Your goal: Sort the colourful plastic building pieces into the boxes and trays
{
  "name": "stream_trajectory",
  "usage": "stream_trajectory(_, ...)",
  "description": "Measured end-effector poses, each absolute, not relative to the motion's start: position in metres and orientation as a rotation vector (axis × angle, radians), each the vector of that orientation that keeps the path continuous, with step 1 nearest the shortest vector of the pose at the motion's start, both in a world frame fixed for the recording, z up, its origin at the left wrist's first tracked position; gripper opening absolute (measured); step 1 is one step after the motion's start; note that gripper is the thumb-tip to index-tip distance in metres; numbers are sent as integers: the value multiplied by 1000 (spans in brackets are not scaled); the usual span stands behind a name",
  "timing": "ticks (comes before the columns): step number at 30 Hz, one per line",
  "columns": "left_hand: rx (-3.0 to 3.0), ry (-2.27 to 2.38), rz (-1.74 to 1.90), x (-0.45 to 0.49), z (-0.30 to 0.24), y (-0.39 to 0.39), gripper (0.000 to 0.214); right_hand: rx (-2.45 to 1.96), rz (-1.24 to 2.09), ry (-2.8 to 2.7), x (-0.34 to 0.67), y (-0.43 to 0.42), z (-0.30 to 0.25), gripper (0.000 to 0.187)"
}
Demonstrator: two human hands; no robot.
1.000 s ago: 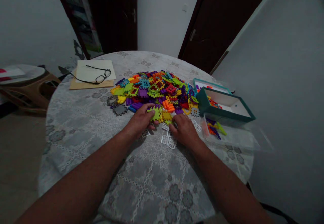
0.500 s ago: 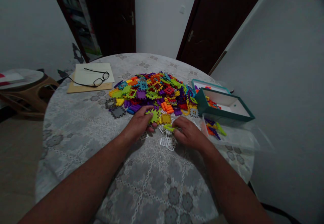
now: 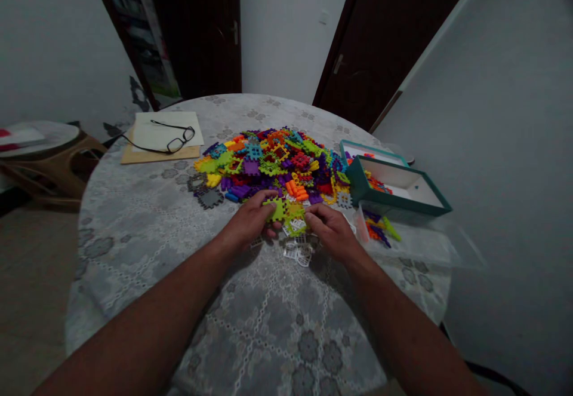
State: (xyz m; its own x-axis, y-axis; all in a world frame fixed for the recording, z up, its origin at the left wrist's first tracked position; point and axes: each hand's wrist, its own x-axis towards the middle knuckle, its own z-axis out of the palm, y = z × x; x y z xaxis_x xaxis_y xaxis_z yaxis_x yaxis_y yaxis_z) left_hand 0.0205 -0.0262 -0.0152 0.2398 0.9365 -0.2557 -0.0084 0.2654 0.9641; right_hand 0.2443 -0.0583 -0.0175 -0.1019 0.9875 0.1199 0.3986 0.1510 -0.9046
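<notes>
A lime-green square building tile (image 3: 277,209) with toothed edges is pinched between the thumb and fingers of my left hand (image 3: 253,221). Closed on a second lime-green tile (image 3: 295,227), which looks like an open frame, is my right hand (image 3: 330,229). The two pieces are close together; I cannot tell whether they are joined. A yellow tile (image 3: 295,209) lies just behind them. Several white lattice window pieces (image 3: 298,254) rest on the cloth below my hands. Behind stands a heap of colourful toothed tiles and pegs (image 3: 268,160).
Glasses (image 3: 175,144) lie on papers (image 3: 143,122) at the far left. On the right are an open teal box (image 3: 403,202) and a clear plastic container (image 3: 425,246) with colourful pieces. A patterned cloth (image 3: 250,324) covers the round table.
My right hand has brought its green frame piece up and turned it, close to the tile in my left hand. My left hand has shifted slightly right.
</notes>
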Motion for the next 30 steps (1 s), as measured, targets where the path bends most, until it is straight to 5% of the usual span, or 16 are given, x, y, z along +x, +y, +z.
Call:
stream_trajectory(9,1116,1023,818,26,-20,-30,52,-1415,1135,-1306,224,-56,-35,31)
stream_trajectory(17,1034,1134,993,18,-17,-23,52,-1335,225,-1969,250,-42,-45,24)
stream_trajectory(30,943,1088,992,19,-15,-23,49,-1457,36,-2224,245,-33,-59,19)
